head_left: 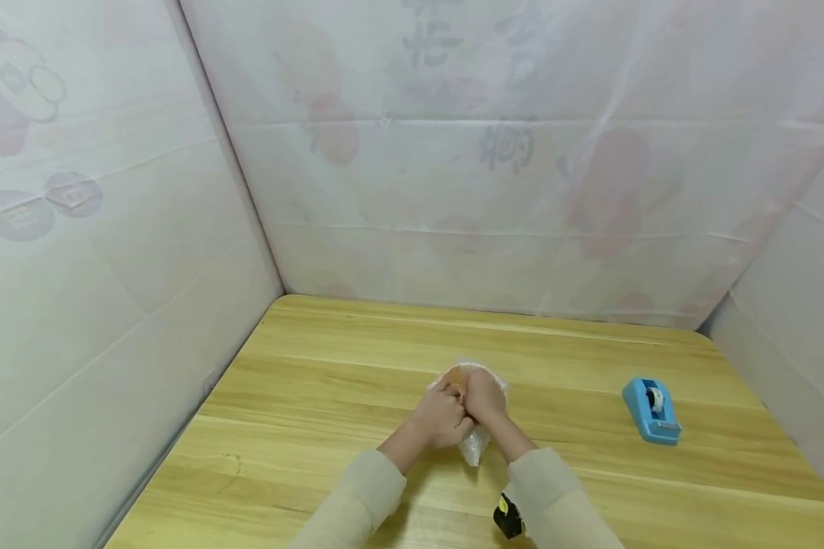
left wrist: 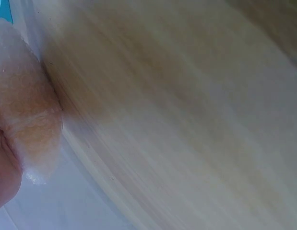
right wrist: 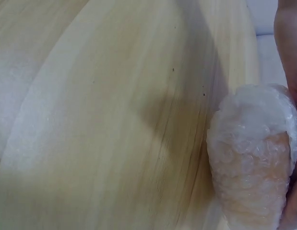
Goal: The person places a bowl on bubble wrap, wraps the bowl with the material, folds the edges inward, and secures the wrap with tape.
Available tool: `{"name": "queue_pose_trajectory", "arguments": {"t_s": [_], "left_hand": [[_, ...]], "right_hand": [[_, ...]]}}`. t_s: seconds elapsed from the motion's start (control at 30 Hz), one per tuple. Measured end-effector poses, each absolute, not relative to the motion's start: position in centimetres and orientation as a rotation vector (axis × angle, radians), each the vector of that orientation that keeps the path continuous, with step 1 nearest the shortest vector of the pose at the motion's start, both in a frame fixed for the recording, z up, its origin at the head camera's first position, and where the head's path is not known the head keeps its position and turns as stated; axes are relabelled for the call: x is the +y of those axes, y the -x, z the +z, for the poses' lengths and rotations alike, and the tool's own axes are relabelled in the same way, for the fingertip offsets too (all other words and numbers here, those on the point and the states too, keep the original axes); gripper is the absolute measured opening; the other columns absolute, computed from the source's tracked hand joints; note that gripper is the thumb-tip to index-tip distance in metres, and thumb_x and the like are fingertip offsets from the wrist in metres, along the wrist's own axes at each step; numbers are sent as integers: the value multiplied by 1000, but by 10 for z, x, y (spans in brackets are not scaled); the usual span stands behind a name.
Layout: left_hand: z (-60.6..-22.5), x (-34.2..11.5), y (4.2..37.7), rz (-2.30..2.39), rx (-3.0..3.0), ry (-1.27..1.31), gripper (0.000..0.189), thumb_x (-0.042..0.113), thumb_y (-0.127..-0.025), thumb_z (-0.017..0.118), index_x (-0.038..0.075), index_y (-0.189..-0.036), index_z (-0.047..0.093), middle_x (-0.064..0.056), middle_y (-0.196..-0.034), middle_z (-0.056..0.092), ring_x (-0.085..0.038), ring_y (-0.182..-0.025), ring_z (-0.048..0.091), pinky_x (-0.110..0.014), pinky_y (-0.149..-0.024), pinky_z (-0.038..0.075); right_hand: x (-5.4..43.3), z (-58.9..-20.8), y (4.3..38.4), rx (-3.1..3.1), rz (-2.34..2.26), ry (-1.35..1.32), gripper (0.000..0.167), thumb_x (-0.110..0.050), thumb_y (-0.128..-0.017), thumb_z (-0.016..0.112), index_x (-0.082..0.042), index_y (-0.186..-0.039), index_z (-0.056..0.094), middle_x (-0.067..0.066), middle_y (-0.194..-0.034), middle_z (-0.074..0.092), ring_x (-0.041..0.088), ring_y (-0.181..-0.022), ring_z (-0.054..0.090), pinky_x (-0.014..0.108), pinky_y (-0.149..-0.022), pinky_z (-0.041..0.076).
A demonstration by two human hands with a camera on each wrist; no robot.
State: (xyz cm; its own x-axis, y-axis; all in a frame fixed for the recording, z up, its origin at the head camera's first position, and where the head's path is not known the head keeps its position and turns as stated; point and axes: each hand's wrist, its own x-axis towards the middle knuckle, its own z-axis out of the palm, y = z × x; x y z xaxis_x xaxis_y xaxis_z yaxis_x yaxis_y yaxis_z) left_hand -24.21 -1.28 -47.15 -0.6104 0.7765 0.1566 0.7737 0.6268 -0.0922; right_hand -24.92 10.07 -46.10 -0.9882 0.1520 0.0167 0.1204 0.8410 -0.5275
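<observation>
An orange-brown object wrapped in bubble wrap (head_left: 475,447) is held between both hands over the middle of the table. My left hand (head_left: 441,415) grips its near left side, fingers curled over the wrap. My right hand (head_left: 484,393) is closed on the right side, its knuckles right beside the left fingers. In the left wrist view the wrapped bundle (left wrist: 30,105) shows a rounded, tapering side with the hand at its edge. Through the clear bubbles in the right wrist view, the bundle (right wrist: 251,167) looks orange below and whitish on top. The item inside is blurred by the wrap.
A blue tape dispenser (head_left: 652,410) with a roll in it stands on the right of the wooden table (head_left: 302,381). Beside the right sleeve lies a small black thing with a yellow patch (head_left: 507,518), partly hidden. White printed sheets (head_left: 412,191) enclose the table.
</observation>
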Motion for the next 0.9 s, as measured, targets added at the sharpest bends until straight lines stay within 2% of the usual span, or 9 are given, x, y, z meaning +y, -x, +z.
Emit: {"name": "queue_pose_trajectory", "arguments": {"t_s": [0.17,0.27,0.4,0.5,0.6,0.73,0.9], "left_hand": [[-472,-13,242,61,-2641,1277,46,27,-93,33,17,-53,53,5,-63,61,-14,-92,60,-36,-111,30],[-472,-12,243,80,-2628,1280,47,28,-93,34,17,-51,51,6,-58,58,-13,-91,59,-36,-110,30],[-474,-13,243,100,-2613,1300,48,29,-94,35,18,-49,48,7,-56,55,-13,-91,59,-37,-109,32],[-475,-14,244,70,-2602,1328,47,28,-94,35,18,-50,48,7,-55,56,-12,-91,59,-38,-107,34],[-475,-17,245,-2,-2575,1366,45,27,-93,38,18,-51,48,6,-53,55,-12,-87,60,-38,-104,37],[-474,-19,246,-108,-2548,1412,43,25,-91,40,18,-49,45,6,-50,52,-13,-82,60,-37,-100,40],[-472,-19,247,-109,-2586,1403,44,25,-91,38,18,-48,43,6,-54,51,-14,-90,60,-37,-103,38]], "right_hand": [[101,-463,251,-2988,689,157,22,2,-79,53,-9,-61,49,0,-54,40,13,-47,37,22,-40,30],[99,-465,251,-2965,646,116,11,-2,-80,57,-8,-72,61,2,-55,44,13,-46,37,22,-40,30],[98,-468,251,-2937,564,109,16,1,-80,56,-9,-68,61,2,-55,45,14,-46,38,23,-39,31],[97,-470,251,-2944,520,124,26,3,-79,54,-9,-56,50,2,-54,43,14,-47,38,23,-39,31],[96,-470,250,-2957,525,136,30,2,-80,55,-10,-54,44,2,-54,42,14,-47,38,23,-39,30],[95,-468,249,-2954,446,122,29,3,-80,54,-9,-54,47,4,-56,48,15,-47,43,25,-38,34],[95,-466,248,-2928,344,89,26,4,-79,55,-7,-55,51,7,-63,57,17,-52,51,30,-42,44]]}}
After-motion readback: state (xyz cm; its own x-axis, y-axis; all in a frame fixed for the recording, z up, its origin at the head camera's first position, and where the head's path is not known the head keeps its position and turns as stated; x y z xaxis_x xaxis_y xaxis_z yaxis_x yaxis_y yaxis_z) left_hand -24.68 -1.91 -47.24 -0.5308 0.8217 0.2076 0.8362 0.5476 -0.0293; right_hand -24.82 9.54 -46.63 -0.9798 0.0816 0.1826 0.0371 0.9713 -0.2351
